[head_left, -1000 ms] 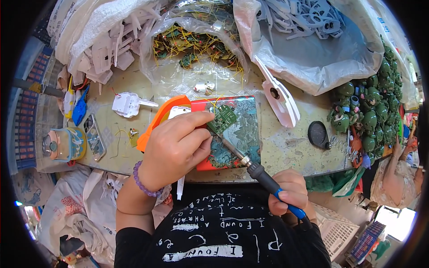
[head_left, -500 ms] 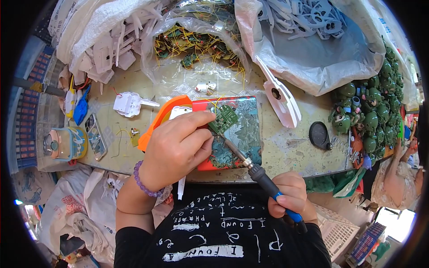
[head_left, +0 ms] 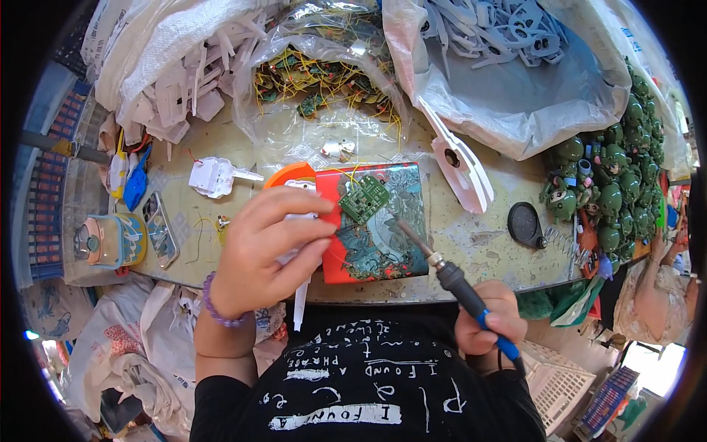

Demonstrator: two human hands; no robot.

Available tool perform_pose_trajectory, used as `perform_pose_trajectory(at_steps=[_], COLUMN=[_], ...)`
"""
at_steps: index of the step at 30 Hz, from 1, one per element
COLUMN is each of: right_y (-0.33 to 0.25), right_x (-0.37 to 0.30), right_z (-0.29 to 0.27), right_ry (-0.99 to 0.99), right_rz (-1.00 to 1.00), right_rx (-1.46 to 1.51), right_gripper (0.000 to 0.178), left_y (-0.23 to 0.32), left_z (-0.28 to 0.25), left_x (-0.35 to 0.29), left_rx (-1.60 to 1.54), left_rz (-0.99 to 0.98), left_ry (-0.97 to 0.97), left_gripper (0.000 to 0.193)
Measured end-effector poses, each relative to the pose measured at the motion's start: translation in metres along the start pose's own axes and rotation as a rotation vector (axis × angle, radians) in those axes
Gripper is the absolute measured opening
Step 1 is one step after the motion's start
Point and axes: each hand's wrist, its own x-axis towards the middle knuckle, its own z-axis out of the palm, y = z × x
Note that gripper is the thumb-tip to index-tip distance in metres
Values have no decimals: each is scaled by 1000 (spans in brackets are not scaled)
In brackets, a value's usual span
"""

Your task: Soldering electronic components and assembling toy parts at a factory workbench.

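Observation:
A green circuit board (head_left: 364,199) with thin yellow wires lies on a red box with a worn, dark, blotched top (head_left: 337,258). My left hand (head_left: 274,247) hovers just left of the board, its fingers apart and holding nothing. In my right hand (head_left: 489,323), a soldering iron (head_left: 458,286) with a black and blue handle points up and left. Its tip is over the right part of the box, clear of the board. Behind my left hand, an orange curved piece (head_left: 293,174) and a white plastic part are partly hidden.
A white plastic housing (head_left: 218,177), a phone (head_left: 160,230) and a small tub (head_left: 110,239) sit on the left. At the back are a bag of wired boards (head_left: 324,81) and sacks of white parts. To the right lie a white handle-shaped piece (head_left: 462,168), a black ring-ended part (head_left: 524,224) and several green figures (head_left: 611,177).
My left hand has let go of the circuit board and drawn back left, fingers spreading. The soldering iron has moved right, away from the board's lower edge.

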Motion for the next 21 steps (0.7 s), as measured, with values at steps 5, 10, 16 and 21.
perform_pose_trajectory(at_steps=[5, 10, 16, 21], right_y=[3, 2, -1, -2], right_x=[-1, 2, 3, 5], right_z=[-4, -4, 1, 0], right_ry=[196, 288, 273, 248], right_rz=[119, 171, 216, 234], right_rx=[17, -8, 9, 24], right_gripper=[28, 27, 27, 27], left_y=[-2, 0, -1, -3], left_z=[-10, 3, 21, 24], left_x=[-11, -5, -3, -2], left_rx=[-62, 37, -68, 134], left_rz=[6, 81, 39, 122], left_ry=[-125, -166, -78, -46], left_gripper=[20, 19, 18, 18])
